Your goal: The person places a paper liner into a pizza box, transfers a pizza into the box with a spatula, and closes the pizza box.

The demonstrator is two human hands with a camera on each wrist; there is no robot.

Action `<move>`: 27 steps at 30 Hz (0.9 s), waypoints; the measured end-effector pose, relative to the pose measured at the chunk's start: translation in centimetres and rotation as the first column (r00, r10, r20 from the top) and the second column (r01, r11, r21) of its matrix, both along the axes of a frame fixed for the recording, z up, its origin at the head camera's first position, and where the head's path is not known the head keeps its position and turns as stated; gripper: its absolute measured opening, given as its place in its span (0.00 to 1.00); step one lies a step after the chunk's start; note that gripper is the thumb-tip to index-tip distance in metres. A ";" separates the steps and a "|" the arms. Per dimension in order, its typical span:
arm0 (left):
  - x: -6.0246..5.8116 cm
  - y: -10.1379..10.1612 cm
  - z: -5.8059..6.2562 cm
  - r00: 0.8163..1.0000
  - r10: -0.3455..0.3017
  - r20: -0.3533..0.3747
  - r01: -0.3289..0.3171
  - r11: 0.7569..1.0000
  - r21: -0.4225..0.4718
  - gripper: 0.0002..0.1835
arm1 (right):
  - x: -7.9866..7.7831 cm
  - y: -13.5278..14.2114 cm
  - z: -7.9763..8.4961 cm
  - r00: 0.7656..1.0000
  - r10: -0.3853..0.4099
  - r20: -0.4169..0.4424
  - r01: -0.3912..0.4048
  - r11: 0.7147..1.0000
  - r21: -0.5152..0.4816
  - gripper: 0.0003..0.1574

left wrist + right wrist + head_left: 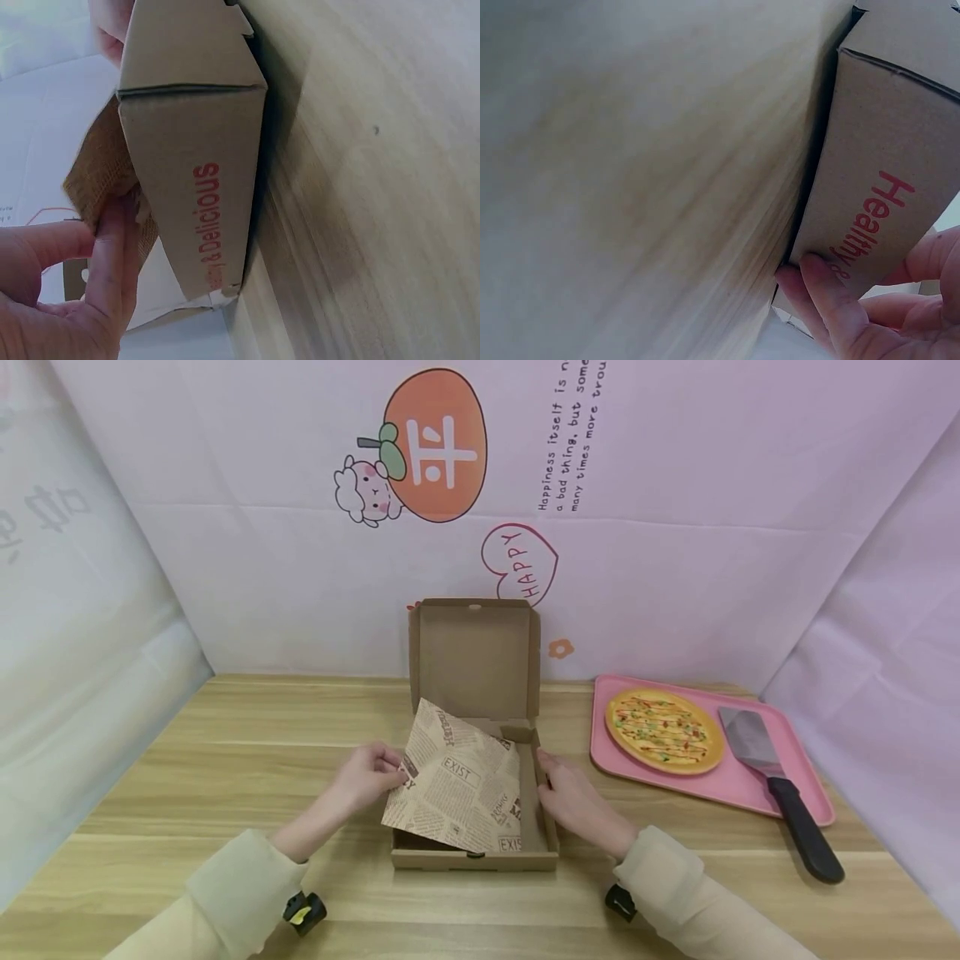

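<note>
A brown cardboard pizza box [475, 860] sits on the table with its lid [474, 664] standing up at the back. Newspaper-print greaseproof paper [457, 781] lies askew in its tray, its left part raised above the left wall. My left hand [369, 774] pinches the paper's left edge between thumb and fingers, close beside the box wall [195, 195]. On the other side, my right hand [573, 797] holds the box's right wall [892, 150], fingers [829, 296] against the outside and thumb over the top edge.
To the right, a pink tray [607, 760] carries a pizza [663, 731] and a pizza server [753, 743], whose black handle [802, 835] juts over the tray's front edge. A printed cloth backdrop [675, 568] rises behind the wooden table [300, 718].
</note>
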State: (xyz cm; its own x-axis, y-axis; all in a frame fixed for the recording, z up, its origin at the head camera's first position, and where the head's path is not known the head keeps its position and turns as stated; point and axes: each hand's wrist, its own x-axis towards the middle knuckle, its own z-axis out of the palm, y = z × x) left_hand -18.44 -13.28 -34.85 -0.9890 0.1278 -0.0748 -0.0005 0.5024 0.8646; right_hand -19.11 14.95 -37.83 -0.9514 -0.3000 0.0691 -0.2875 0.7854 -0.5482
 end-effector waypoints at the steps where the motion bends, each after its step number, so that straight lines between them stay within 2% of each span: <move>1: 0.0 0.1 0.0 1.000 0.000 0.011 0.000 1.000 -0.011 0.09 | 0.0 0.0 0.0 1.000 -0.001 0.001 0.001 1.000 -0.001 0.32; 9: 0.4 0.6 -0.2 0.998 -0.006 0.067 0.009 0.999 -0.046 0.12 | 0.2 -0.1 0.2 1.000 -0.002 0.003 0.002 1.000 0.006 0.32; 14: 0.8 1.1 0.0 0.998 -0.036 0.049 0.040 0.997 -0.067 0.13 | 0.2 -0.1 0.2 1.000 -0.002 -0.005 0.002 1.000 0.009 0.32; 20: 1.2 1.8 0.0 0.998 -0.054 0.012 0.055 0.986 -0.159 0.03 | 0.0 -0.1 0.0 1.000 0.000 -0.006 0.000 1.000 0.010 0.33; 27: 1.2 2.5 0.0 0.996 -0.077 0.035 0.082 0.974 -0.210 0.12 | 0.0 -0.1 0.0 1.000 0.000 -0.013 0.001 1.000 0.017 0.32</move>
